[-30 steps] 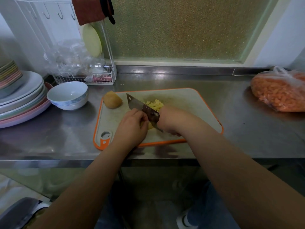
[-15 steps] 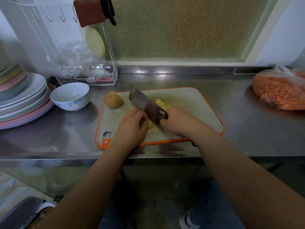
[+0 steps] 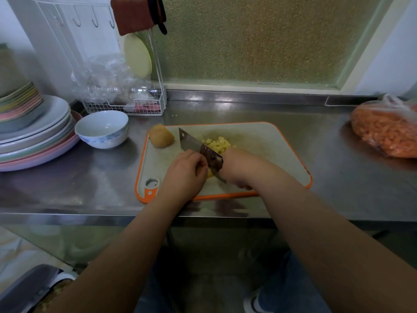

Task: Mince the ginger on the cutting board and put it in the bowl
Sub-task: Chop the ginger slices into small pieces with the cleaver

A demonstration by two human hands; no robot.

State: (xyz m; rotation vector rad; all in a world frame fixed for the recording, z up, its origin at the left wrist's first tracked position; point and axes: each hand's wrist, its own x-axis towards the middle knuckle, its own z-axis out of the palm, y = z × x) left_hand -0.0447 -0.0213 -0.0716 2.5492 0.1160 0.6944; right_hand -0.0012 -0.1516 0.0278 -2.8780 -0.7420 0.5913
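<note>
Roughly midway: the right hand [image 3: 234, 168] grips the cleaver [image 3: 198, 150], the left hand [image 3: 185, 175] pinches a ginger piece [image 3: 209, 173] mid-frame. Chopped bits [image 3: 217, 143] lie on the board [image 3: 259, 143]; a whole chunk [image 3: 161, 138] waits, and the bowl [image 3: 101, 128] at left looks empty.

I see my right hand [image 3: 234, 164] gripping the cleaver [image 3: 198, 150] on the cutting board [image 3: 266, 145], left hand [image 3: 184, 172] curled over a ginger piece [image 3: 209, 173] beside the blade, minced pile [image 3: 217, 143] behind.
</note>
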